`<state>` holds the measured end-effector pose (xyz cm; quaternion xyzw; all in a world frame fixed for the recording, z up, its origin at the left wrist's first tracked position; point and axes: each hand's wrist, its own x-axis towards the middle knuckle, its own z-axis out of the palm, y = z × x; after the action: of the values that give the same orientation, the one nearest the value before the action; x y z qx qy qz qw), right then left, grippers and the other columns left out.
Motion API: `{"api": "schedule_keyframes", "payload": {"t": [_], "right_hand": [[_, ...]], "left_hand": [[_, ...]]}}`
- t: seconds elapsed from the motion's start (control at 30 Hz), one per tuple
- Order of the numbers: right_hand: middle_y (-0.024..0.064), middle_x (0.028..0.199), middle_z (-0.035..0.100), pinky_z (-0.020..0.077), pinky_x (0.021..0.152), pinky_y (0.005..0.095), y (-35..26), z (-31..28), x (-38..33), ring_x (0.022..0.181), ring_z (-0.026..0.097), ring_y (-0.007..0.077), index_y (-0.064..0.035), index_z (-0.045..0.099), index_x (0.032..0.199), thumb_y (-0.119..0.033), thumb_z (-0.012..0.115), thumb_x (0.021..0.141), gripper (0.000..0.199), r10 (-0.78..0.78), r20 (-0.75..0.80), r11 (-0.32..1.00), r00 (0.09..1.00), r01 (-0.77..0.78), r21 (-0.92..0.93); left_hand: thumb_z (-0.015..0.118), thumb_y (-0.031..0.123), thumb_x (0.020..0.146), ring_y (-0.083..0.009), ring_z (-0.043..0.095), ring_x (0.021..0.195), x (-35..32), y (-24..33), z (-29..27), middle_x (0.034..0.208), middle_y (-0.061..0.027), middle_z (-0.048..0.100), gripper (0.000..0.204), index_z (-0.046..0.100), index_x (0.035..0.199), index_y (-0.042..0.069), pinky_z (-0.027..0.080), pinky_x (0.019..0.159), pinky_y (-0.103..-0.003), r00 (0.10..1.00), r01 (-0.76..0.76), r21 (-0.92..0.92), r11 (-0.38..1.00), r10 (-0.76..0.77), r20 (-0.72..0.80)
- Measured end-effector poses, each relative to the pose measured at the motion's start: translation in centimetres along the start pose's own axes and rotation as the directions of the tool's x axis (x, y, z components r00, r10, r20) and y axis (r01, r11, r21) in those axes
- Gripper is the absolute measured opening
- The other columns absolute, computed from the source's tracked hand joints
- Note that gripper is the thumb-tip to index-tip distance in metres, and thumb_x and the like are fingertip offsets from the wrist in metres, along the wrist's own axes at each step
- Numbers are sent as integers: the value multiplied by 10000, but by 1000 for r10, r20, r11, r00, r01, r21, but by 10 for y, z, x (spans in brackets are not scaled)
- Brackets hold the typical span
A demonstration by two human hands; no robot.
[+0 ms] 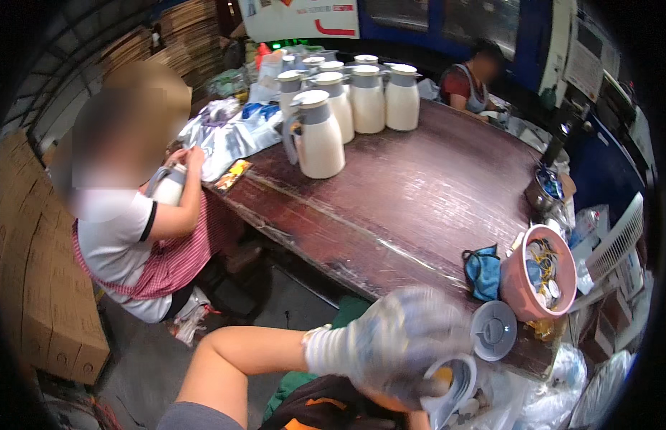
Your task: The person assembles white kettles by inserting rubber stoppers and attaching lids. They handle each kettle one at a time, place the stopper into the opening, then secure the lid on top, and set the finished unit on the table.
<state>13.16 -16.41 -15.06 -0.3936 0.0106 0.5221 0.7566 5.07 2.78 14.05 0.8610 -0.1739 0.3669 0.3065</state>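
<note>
Head view: I look down over a dark wooden surface, my arm coming in from the lower edge.
Left hand: my gloved left hand is blurred; its grip is curled over the top of a white-and-grey jug at the lower edge, so I am grasping that jug.
Right hand: I cannot see it anywhere in the frame.
Jug in my grip: it sits below the near edge of the surface, in front of my lap, its round mouth turned up and partly covered by my glove.
Grey lid: a round grey lid lies on the surface's near corner, just beside my jug and apart from my glove.
Pink tub: a pink tub stands touching or nearly touching the lid, holding small parts that are too small to tell.
Blue cloth: a blue cloth lies just left of the tub.
Finished jugs: a cluster of white jugs with grey collars stands at the far end of the surface, well apart from me.
Co-worker at left: a person in a white shirt and checked apron sits beside the surface holding another jug in both hands.
Far person: another person sits beyond the far edge.
Cardboard boxes: stacked boxes line the left side.
</note>
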Motion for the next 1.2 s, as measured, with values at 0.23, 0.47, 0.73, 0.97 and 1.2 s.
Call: {"api": "schedule_keyframes", "payload": {"t": [0.23, 0.47, 0.73, 0.97, 1.2], "right_hand": [[89, 1033, 638, 466, 838, 373, -3, -14, -51, 951, 599, 228, -53, 601, 1177, -368, 564, 898, 423, -39, 30, 760, 999, 49, -648], [51, 899, 673, 480, 697, 292, -108, -97, -78, 794, 634, 160, -21, 679, 1021, -277, 569, 879, 312, -234, -303, 669, 924, -73, -739], [116, 1038, 662, 466, 834, 328, -26, -307, -84, 974, 628, 211, 7, 617, 1137, -257, 591, 838, 400, -95, -680, 57, 727, -678, -733], [114, 1029, 660, 466, 825, 326, 42, -298, -66, 964, 623, 209, 15, 611, 1138, -260, 601, 841, 405, -140, -626, -29, 767, -635, -772], [112, 1020, 657, 466, 816, 325, 48, -292, -71, 953, 617, 207, 23, 605, 1139, -263, 611, 843, 412, -146, -616, -7, 774, -623, -782]], "left_hand": [[609, 480, 904, -146, 567, 974, -117, -39, 96, 1028, -71, 622, 522, 581, 1162, 27, 460, 870, -306, 798, 596, -612, 520, -472, 376], [761, 502, 768, -133, 597, 768, -93, -32, 51, 798, -63, 650, 499, 655, 966, 56, 469, 696, -292, 520, 848, -306, 433, -566, 640], [748, 239, 821, -74, 551, 739, -131, -29, 101, 815, 10, 622, 384, 611, 1120, 42, 459, 674, -235, 393, 864, -498, 71, -712, 581], [665, 188, 854, -73, 545, 684, -123, -26, 98, 809, 15, 601, 353, 585, 1179, 76, 456, 636, -231, 300, 911, -383, 155, -886, 355], [660, 286, 832, -230, 644, 978, -100, -26, 117, 1033, -133, 675, 459, 568, 1224, 65, 482, 868, -325, 270, 959, -199, 203, -866, 421]]}}
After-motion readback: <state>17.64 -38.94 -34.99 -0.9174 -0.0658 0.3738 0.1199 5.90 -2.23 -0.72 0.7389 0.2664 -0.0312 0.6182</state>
